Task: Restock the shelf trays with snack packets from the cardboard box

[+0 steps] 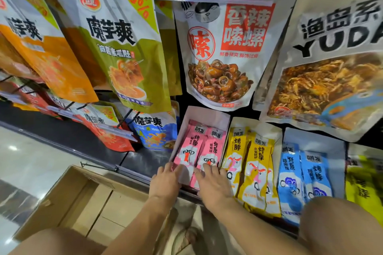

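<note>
Pink packets (pixel 196 149) lie under my right hand's (pixel 214 185) straight, spread fingers (pixel 211 172), pressed rather than gripped. My left hand (pixel 165 180) rests on the white tray's (pixel 207 114) front corner; I cannot tell whether it grips. The packets look light, soft and slick, so I'd pinch a top seam. The cardboard box (pixel 62 203) sits lower left.

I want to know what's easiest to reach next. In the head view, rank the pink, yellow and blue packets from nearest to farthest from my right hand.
1. The pink packets: straight ahead, with the right hand resting its fingers on them.
2. The yellow packets: next along to the right.
3. The blue packets: farther right again.
</note>
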A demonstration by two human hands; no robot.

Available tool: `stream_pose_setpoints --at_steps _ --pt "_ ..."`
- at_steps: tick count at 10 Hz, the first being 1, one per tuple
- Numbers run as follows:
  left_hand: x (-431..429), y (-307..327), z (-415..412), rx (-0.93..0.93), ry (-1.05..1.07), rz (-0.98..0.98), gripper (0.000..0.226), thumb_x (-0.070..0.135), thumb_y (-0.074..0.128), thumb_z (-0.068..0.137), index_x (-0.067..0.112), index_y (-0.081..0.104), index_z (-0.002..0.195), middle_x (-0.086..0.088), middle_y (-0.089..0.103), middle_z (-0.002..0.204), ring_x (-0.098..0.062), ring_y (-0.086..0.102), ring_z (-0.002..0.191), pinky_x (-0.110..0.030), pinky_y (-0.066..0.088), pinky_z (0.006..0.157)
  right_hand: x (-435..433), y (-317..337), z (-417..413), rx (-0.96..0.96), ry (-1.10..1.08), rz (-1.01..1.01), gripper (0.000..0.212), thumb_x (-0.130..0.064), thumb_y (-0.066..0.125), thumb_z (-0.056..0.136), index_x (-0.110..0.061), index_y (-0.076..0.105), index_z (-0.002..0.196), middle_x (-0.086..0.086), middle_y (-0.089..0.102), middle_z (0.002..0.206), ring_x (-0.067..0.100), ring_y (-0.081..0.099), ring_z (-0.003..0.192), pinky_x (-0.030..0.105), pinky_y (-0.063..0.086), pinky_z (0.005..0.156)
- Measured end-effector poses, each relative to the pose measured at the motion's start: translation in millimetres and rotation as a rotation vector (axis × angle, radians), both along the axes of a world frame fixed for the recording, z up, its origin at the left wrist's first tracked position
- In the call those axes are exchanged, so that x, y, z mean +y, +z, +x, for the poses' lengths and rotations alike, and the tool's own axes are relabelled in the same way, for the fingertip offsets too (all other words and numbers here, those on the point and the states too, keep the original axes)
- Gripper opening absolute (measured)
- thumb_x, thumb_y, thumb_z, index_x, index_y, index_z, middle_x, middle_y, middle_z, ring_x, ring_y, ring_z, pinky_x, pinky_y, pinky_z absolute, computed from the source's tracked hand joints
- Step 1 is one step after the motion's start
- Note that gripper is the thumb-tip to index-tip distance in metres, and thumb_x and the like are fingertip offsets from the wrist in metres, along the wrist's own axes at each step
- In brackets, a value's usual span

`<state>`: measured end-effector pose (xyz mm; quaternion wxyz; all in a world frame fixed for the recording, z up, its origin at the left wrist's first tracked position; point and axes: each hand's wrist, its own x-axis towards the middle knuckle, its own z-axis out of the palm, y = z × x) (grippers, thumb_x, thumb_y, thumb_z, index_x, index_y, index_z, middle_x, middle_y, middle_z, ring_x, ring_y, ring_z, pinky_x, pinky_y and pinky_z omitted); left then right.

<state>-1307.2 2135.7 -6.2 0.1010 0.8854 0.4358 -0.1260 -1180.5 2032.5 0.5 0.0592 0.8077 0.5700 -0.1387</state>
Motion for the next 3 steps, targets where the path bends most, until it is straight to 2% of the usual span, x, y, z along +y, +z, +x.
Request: stream_pose_setpoints --at_steps 1,2,3 --pt "-4.1 10.7 7.0 0.049 0.018 0.018 0.064 0.019 0.054 0.094 0.036 0.030 0.151 -0.002 0.037 0.148 -0.029 0.042 0.129 -0.043 0.042 0.101 -5.4 14.6 0.2 0.040 -0.005 0.031 0.072 -0.040 0.061 0.094 -0.016 0.027 0.153 0.011 0.037 0.147 0.034 0.036 0.133 0.046 0.030 0.109" --pt "-9.9 24.8 15.6 0.044 0.016 0.042 0.067 0.022 0.058 0.091 0.029 0.029 0.151 -0.003 0.035 0.151 -0.029 0.039 0.133 -0.043 0.040 0.104 -13.7 31.9 2.0 0.058 -0.037 0.090 0.065 -0.042 0.056 0.096 -0.014 0.032 0.150 0.012 0.038 0.148 0.035 0.035 0.135 0.047 0.030 0.111" --pt "-19.3 44.7 24.7 0.020 -0.010 0.033 0.056 0.028 0.046 0.098 0.023 0.030 0.150 -0.004 0.039 0.151 -0.030 0.039 0.135 -0.045 0.038 0.106 -23.2 50.2 6.5 0.036 -0.096 0.114 0.060 -0.044 0.052 0.098 -0.015 0.036 0.147 0.012 0.041 0.147 0.035 0.036 0.134 0.049 0.031 0.111"
